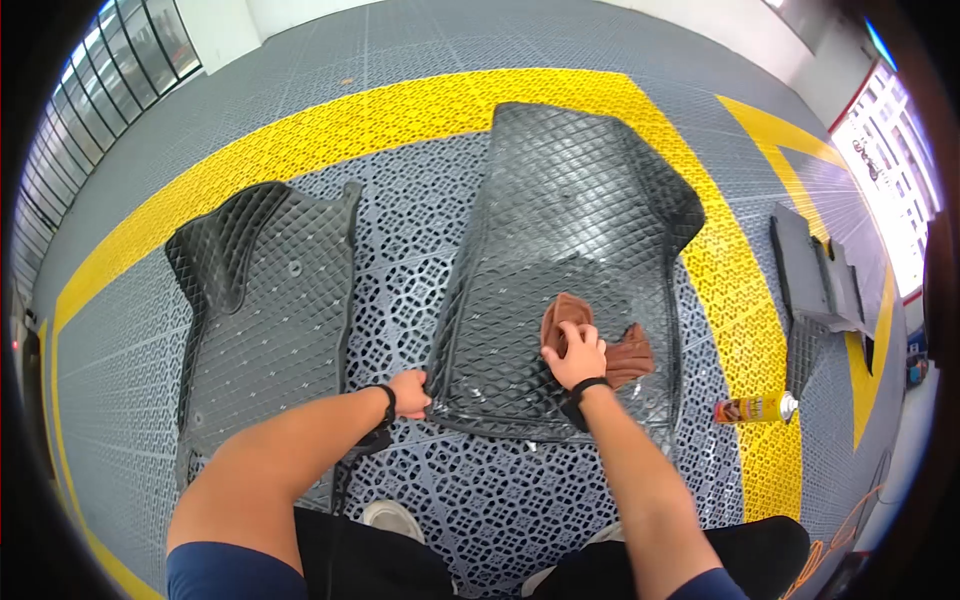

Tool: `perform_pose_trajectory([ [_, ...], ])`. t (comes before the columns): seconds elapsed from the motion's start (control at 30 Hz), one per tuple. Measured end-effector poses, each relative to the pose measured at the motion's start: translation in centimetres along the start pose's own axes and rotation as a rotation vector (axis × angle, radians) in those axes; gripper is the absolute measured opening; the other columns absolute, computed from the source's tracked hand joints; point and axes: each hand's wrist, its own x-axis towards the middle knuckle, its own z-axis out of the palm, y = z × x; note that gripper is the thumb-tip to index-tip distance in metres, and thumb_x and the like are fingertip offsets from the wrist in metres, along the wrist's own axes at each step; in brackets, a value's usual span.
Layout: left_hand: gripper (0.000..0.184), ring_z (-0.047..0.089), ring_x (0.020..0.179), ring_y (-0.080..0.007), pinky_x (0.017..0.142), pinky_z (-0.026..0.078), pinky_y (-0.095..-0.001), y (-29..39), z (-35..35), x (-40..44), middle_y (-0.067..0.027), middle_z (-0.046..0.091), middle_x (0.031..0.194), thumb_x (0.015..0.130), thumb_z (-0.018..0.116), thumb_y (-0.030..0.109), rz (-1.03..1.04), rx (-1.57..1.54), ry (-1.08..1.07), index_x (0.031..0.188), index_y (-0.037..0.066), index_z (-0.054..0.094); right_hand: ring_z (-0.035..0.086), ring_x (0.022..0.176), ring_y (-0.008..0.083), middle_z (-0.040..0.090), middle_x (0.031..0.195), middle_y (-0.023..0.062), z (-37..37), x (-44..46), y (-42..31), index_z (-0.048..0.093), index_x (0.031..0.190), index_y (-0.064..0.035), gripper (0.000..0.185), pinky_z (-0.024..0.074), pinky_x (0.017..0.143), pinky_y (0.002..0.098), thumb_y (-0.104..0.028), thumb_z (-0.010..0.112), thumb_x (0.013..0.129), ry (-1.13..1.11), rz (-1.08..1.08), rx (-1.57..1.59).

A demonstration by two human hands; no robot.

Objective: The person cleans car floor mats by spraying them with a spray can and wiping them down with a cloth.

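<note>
A black quilted car floor mat [560, 220] lies in front of me, its surface shiny with wet-looking patches and some white specks near the lower edge. My right hand [578, 355] grips a brown cloth [628, 358] and presses it on the lower part of this mat. The cloth is bunched, with folds on both sides of the fingers. At the mat's lower left corner, my left hand [408, 394] is closed on the edge; its fingertips are partly hidden. A second quilted floor mat [280, 320] lies to the left, partly under my left forearm.
A yellow spray can [756, 408] lies on its side at the right. Further right are more dark mats [815, 275]. Grey perforated floor tiles [400, 250] with yellow bands [400, 110] surround everything. An orange cable [825, 550] lies at the lower right.
</note>
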Motion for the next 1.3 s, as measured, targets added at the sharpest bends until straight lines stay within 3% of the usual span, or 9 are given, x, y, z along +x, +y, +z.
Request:
perform_pose_trajectory([
  [0.1, 0.031, 0.079, 0.079, -0.0276, 0.062, 0.067, -0.0368, -1.7, 0.4, 1.3, -0.0192, 0.074, 0.105, 0.092, 0.066, -0.004, 0.144, 0.006, 0.116, 0.124, -0.005, 0.065, 0.062, 0.115, 0.0467, 0.060, 0.122, 0.0216, 5.4, -1.5, -4.0, 0.059, 0.126, -0.0140, 0.041, 0.0528, 0.093, 0.0567, -0.006, 0.068, 0.086, 0.064, 0.115, 0.135],
  [0.2, 0.031, 0.079, 0.078, -0.0268, 0.063, 0.066, -0.0354, -1.2, 0.9, -0.3, -0.0200, 0.075, 0.107, 0.094, 0.067, -0.002, 0.152, -0.052, 0.106, 0.125, -0.004, 0.067, 0.071, 0.105, 0.0452, 0.071, 0.110, 0.0231, 6.0, -3.7, -7.7, 0.049, 0.137, -0.0106, 0.056, 0.0578, 0.089, 0.0509, -0.011, 0.074, 0.087, -0.264, -0.150, 0.686],
  [0.27, 0.041, 0.073, 0.101, -0.0191, 0.084, 0.064, -0.0357, 1.1, 0.7, -2.2, -0.0058, 0.073, 0.119, 0.096, 0.067, 0.005, 0.076, -0.137, 0.024, 0.137, 0.009, 0.068, 0.073, 0.089, 0.0377, 0.069, 0.100, 0.0178, 5.3, -6.4, -12.1, 0.045, 0.142, -0.0102, 0.063, 0.0589, 0.082, 0.0427, -0.008, 0.077, 0.088, -0.413, -0.354, 0.820],
  [0.43, 0.050, 0.079, 0.099, -0.0248, 0.082, 0.061, -0.0376, 3.5, 0.7, -3.8, -0.0206, 0.080, 0.107, 0.083, 0.085, 0.027, 0.342, 0.704, 0.187, 0.122, -0.003, 0.074, 0.068, 0.107, 0.0472, 0.064, 0.122, 0.0224, 9.0, -9.6, -14.1, 0.053, 0.134, -0.0100, 0.047, 0.0570, 0.088, 0.0557, -0.012, 0.068, 0.090, -0.355, -0.347, 0.481],
  [0.53, 0.046, 0.080, 0.095, -0.0286, 0.078, 0.063, -0.0389, 4.4, 1.1, -5.6, -0.0213, 0.079, 0.105, 0.085, 0.082, 0.023, 0.082, 0.075, 0.127, 0.122, -0.004, 0.074, 0.069, 0.104, 0.0460, 0.064, 0.121, 0.0229, 8.2, -9.0, -11.5, 0.056, 0.133, -0.0117, 0.046, 0.0575, 0.089, 0.0562, -0.018, 0.067, 0.089, -0.467, -0.530, 0.312],
  [0.57, 0.028, 0.081, 0.096, -0.0351, 0.070, 0.067, -0.0411, 2.5, 1.8, -2.9, -0.0219, 0.079, 0.094, 0.086, 0.073, 0.005, 0.086, -0.048, 0.188, 0.110, -0.008, 0.071, 0.070, 0.104, 0.0449, 0.065, 0.121, 0.0222, 7.5, -9.5, -10.5, 0.056, 0.134, -0.0127, 0.046, 0.0577, 0.089, 0.0553, -0.019, 0.067, 0.089, -0.517, -0.526, 0.219],
  [0.7, 0.021, 0.081, 0.075, -0.0347, 0.064, 0.068, -0.0397, 3.6, 3.1, -3.4, -0.0308, 0.078, 0.092, 0.087, 0.068, 0.000, 0.121, 0.248, 0.279, 0.097, -0.018, 0.070, 0.072, 0.102, 0.0431, 0.064, 0.120, 0.0207, 3.5, -10.4, -6.6, 0.059, 0.137, -0.0195, 0.050, 0.0582, 0.087, 0.0542, -0.021, 0.068, 0.088, -0.644, -0.531, 0.025],
  [1.1, 0.020, 0.081, 0.077, -0.0341, 0.067, 0.066, -0.0397, 6.3, 2.1, -3.9, -0.0297, 0.077, 0.087, 0.084, 0.066, 0.003, 0.123, 0.189, 0.206, 0.087, -0.014, 0.075, 0.069, 0.120, 0.0409, 0.069, 0.132, 0.0183, -7.1, -9.9, 13.5, 0.062, 0.130, -0.0212, 0.049, 0.0576, 0.098, 0.0499, -0.021, 0.072, 0.082, -0.722, -0.226, -0.463],
  [1.3, 0.028, 0.080, 0.087, -0.0393, 0.084, 0.064, -0.0435, 5.4, -0.7, -1.2, -0.0292, 0.077, 0.086, 0.077, 0.075, 0.014, 0.156, 0.402, 0.339, 0.085, -0.012, 0.075, 0.075, 0.109, 0.0385, 0.080, 0.108, 0.0184, -14.4, -5.1, 15.6, 0.079, 0.104, -0.0140, 0.027, 0.0585, 0.098, 0.0481, -0.023, 0.067, 0.081, -0.629, 0.005, -0.490],
])
